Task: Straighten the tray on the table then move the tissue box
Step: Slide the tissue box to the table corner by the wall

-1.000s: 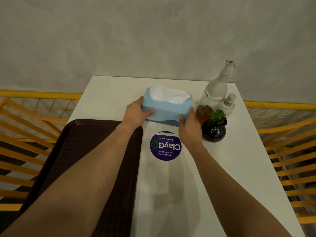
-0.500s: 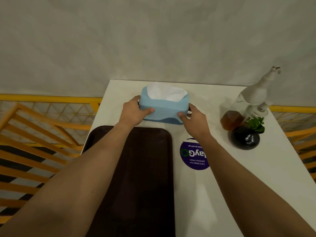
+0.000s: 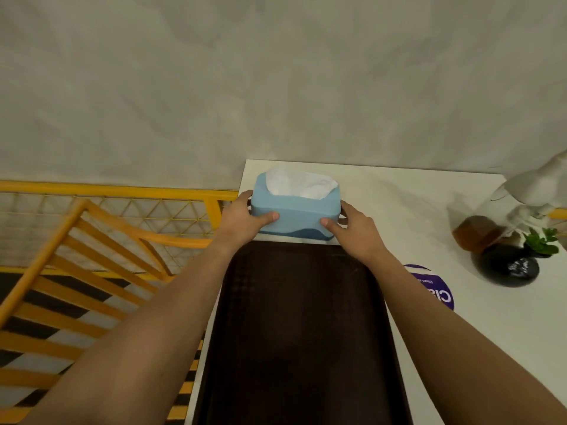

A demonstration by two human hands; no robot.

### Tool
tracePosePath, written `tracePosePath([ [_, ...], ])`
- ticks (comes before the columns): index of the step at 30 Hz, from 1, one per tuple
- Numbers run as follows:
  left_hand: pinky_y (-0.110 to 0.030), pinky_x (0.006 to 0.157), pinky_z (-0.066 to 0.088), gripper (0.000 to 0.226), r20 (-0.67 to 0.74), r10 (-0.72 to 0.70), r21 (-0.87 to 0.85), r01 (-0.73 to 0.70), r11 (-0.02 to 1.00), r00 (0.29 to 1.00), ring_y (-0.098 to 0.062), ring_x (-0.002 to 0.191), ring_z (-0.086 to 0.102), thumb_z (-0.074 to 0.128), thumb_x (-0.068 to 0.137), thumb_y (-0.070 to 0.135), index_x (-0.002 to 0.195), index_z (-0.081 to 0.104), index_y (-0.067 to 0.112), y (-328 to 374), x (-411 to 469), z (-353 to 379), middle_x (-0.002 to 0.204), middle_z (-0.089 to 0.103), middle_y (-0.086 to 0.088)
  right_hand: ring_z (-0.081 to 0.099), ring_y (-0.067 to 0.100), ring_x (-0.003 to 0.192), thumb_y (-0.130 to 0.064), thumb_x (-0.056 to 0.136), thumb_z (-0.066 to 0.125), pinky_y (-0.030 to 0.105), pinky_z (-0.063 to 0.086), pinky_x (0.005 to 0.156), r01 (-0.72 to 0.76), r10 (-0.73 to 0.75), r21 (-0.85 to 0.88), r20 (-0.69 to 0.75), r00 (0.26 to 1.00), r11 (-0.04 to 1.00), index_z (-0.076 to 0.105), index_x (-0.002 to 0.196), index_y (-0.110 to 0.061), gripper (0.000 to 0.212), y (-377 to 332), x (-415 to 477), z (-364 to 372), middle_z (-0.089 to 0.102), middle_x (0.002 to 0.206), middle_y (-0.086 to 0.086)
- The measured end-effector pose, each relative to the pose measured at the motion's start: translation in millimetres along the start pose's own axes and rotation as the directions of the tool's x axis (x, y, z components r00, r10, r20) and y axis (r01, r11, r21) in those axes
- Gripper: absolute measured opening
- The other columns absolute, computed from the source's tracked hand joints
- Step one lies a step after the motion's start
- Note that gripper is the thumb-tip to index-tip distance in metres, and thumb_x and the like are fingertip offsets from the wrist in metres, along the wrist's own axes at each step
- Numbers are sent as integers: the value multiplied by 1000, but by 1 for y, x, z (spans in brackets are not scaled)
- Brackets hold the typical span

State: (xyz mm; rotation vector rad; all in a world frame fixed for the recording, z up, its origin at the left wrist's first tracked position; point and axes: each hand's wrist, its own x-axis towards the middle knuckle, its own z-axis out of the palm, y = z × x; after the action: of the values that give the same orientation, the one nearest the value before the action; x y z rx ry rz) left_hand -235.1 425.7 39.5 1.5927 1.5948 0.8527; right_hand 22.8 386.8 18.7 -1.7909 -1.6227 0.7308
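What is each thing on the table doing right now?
Light blue tissue box: upright at the table's far left corner, white tissue sticking out, gripped at both ends.
Dark brown plastic tray: flat, empty.
Left hand: gripping the box.
Right hand: gripping the box.
Black round vase: upright, holding a green sprig.

Single head view, facing forward and down, close over table [image 3: 399, 191] corner

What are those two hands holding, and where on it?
The blue tissue box, by its two short ends: left hand on the left end, right hand on the right.
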Motion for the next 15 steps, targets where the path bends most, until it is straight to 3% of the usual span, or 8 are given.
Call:
tracePosePath([
  [3,-41,97,56,72,7,28,-23,-28,999,1000,-25,121,61,81,82,40,143,52,14,-9,5,-7,134,63,-5,60,27,124,-57,96,55,34,46,98,6,-6,-13,13,1000,1000,39,153,-25,67,-6,9,8,58,145,3],
  [7,-29,85,56,62,-5,51,-51,-51,997,999,-23,112,64,79,85,37,139,58,15,-16,20,-11,129,67,-3,62,26,121,-57,97,52,29,44,94,9,-8,-11,16,1000,1000,36,154,-27,67,-12,26,17,58,144,2],
  [12,-35,93,56,63,-23,65,-53,-66,996,998,-22,117,62,76,86,40,141,55,17,-21,45,-11,131,66,-3,61,27,123,-59,97,49,32,45,96,3,-2,-10,32,999,1000,31,156,-26,70,-15,52,24,55,146,2],
  [15,-29,88,53,66,-26,73,-37,-74,997,997,-23,118,61,76,87,42,143,53,17,-25,70,-14,131,66,-4,62,26,120,-61,96,48,27,41,90,8,-8,2,36,999,1000,31,155,-29,69,-17,77,28,55,146,1],
])
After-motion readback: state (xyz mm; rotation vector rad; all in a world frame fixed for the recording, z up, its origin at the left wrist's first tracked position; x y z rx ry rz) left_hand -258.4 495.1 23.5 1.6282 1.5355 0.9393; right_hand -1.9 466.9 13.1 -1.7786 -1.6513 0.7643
